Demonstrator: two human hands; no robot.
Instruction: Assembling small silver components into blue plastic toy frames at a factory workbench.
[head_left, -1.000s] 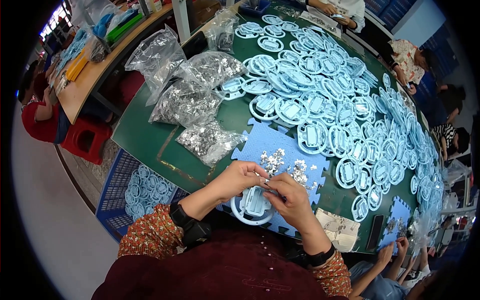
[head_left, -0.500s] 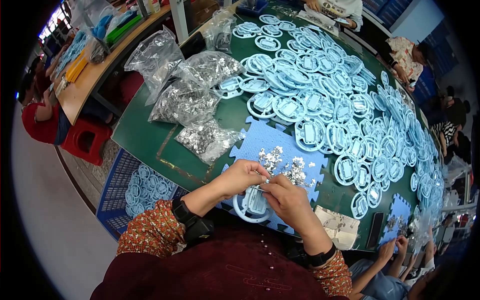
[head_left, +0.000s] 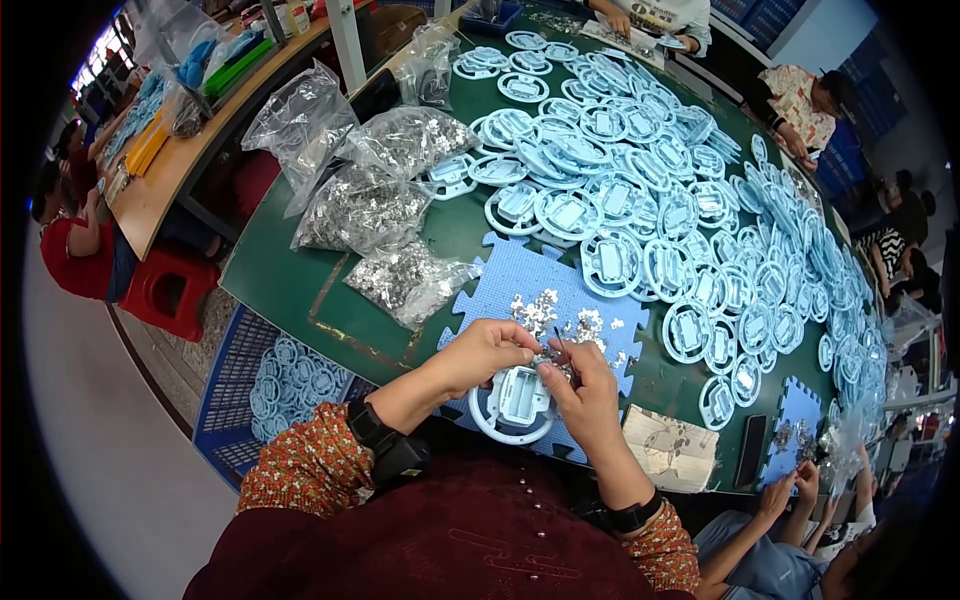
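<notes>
The left hand [head_left: 487, 352] and right hand [head_left: 585, 392] meet at lower centre, fingertips pinched together over a round pale-blue plastic housing [head_left: 515, 405] lying just beneath them on a blue foam mat [head_left: 535, 280]. Small metal pieces [head_left: 545, 312] lie scattered just above. Upper left, clear bags of metal parts [head_left: 365, 205] crowd the green table [head_left: 290, 280]; its edge runs lower left. Rightward, blue housings [head_left: 690, 200] cover it.

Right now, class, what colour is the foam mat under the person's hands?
Light blue, a puzzle-edged foam mat, clearest in the head view.
</notes>
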